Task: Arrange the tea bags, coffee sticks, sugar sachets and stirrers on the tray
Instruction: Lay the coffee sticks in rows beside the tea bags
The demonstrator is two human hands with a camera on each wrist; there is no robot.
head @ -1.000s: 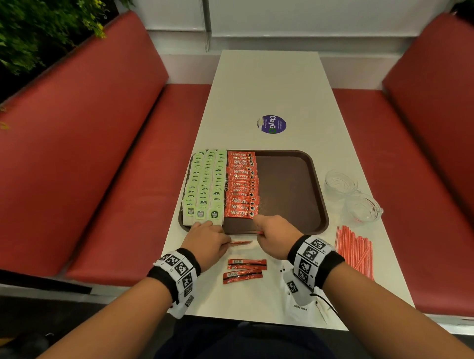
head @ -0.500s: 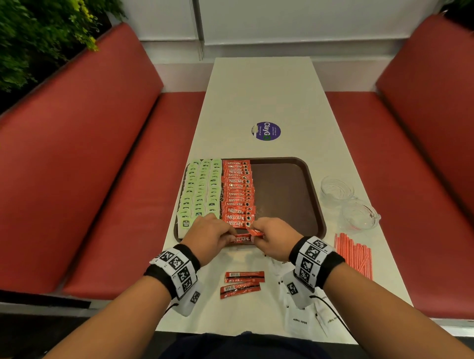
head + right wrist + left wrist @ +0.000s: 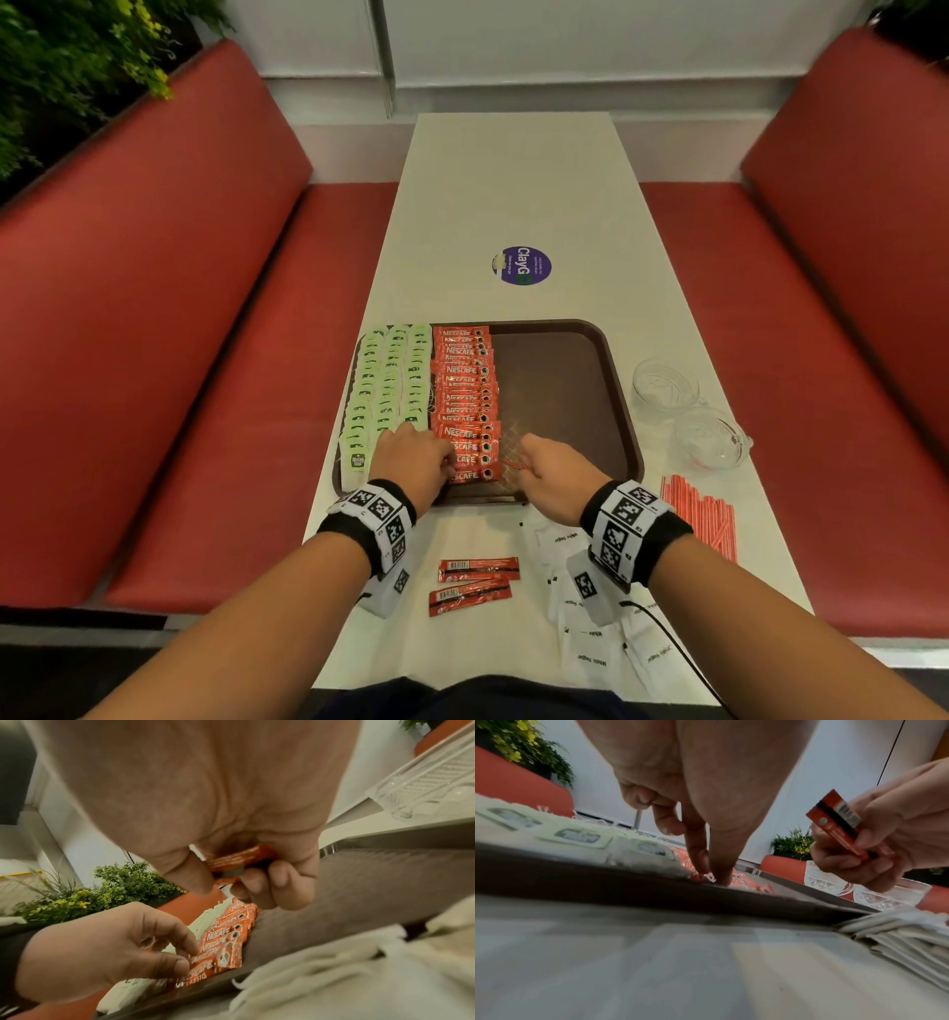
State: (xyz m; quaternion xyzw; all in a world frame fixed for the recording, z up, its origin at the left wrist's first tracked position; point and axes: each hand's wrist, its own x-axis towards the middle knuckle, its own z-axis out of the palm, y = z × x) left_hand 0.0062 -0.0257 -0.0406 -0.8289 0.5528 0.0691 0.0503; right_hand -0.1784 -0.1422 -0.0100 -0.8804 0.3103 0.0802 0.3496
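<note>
Flat, perhaps foil coffee stick [image 3: 839, 825] in right hand [image 3: 552, 475]

1 tray [image 3: 624, 411], 2 glass cups [image 3: 662, 383], 2 loose coffee sticks [image 3: 477, 569].

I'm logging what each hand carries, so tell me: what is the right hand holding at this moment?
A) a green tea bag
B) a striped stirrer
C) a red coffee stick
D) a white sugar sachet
C: in the left wrist view the right hand pinches a red coffee stick with a barcode, raised above the tray.
</note>
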